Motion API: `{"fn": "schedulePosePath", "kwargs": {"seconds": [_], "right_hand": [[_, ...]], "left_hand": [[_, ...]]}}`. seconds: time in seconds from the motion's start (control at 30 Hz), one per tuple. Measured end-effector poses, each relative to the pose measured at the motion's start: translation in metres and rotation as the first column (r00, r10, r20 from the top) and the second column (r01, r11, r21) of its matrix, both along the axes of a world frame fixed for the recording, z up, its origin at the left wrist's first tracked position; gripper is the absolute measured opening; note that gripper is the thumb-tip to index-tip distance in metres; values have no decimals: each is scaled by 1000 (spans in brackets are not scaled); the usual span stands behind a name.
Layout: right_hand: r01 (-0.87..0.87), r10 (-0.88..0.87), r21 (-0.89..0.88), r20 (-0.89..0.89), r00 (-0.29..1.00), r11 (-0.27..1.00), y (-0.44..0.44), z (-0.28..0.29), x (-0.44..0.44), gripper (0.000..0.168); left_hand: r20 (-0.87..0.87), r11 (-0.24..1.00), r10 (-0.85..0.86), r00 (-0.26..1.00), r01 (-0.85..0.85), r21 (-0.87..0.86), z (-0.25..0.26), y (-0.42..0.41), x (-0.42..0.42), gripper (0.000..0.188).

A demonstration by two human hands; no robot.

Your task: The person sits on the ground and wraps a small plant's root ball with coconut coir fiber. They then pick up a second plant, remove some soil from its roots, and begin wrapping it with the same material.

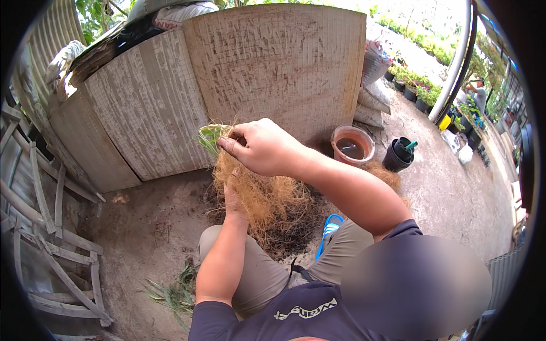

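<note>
A small plant with striped green-and-cream leaves (209, 135) is held up before me, its lower part wrapped in shaggy brown fibre (225, 164) that looks like coconut coir. My right hand (264, 147) pinches the top of the wrapping beside the leaves, thumb and fingers closed on it. Lower down, my left hand (232, 197) grips the fibre from the near side, with its fingers partly hidden by strands. Behind and below the hands, a heap of loose fibre (286, 200) lies over dark soil (277, 245) on the ground.
A terracotta-coloured bucket (370, 149) of murky water stands at right, near stacked black pots (394, 164) with a green-handled tool. Weathered panels (277, 68) rise ahead. Wooden frames (59, 255) lean at left; cut leaves (172, 296) lie on the floor. A person (480, 96) is far right.
</note>
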State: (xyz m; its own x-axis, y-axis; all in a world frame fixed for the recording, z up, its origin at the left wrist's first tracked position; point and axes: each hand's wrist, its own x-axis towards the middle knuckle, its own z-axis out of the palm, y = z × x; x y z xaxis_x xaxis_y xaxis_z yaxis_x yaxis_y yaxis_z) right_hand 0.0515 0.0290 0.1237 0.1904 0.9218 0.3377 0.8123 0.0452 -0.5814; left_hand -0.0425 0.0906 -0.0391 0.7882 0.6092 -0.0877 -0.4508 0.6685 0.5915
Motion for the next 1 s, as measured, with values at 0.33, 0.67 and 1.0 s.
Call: {"fn": "schedulePosePath", "kwargs": {"seconds": [0.33,0.67,1.0], "right_hand": [[22,-4,179,-102,995,984,-18,-11,35,26],[437,-275,383,-409,870,814,-77,-78,43,37],[279,-253,208,-144,957,937,-93,-119,24,32]], "left_hand": [[91,997,-4,996,11,-75,3,2,4,44],[67,997,63,996,-59,-53,-8,6,8,38],[-13,992,-74,997,73,-104,8,-18,24,39]]}}
